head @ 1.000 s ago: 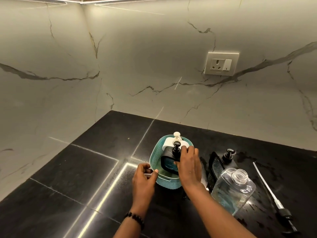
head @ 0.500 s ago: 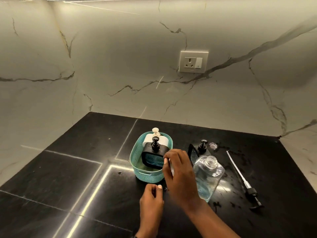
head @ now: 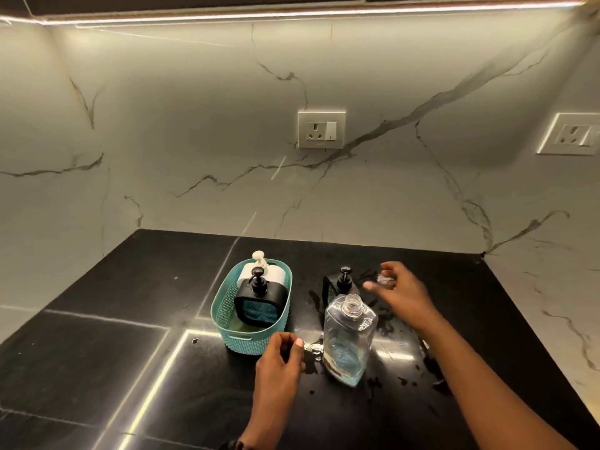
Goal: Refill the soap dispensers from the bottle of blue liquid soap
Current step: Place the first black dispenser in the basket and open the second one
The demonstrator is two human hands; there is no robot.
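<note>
Head view: a second ago the right hand was on the black dispenser in the teal basket while the left hand steadied the basket's rim. Both have let go, and the dispenser stands in the basket with its pump on, in front of a white dispenser. The right hand now reaches past the uncapped soap bottle toward a small clear cap near the second black dispenser on the wet black surface; its fingers are spread and seem to close on nothing yet. The left hand hovers loosely curled and empty beside the bottle, where only a little blue soap remains. That dispenser looks finished; the bottle is probably about to be capped.
</note>
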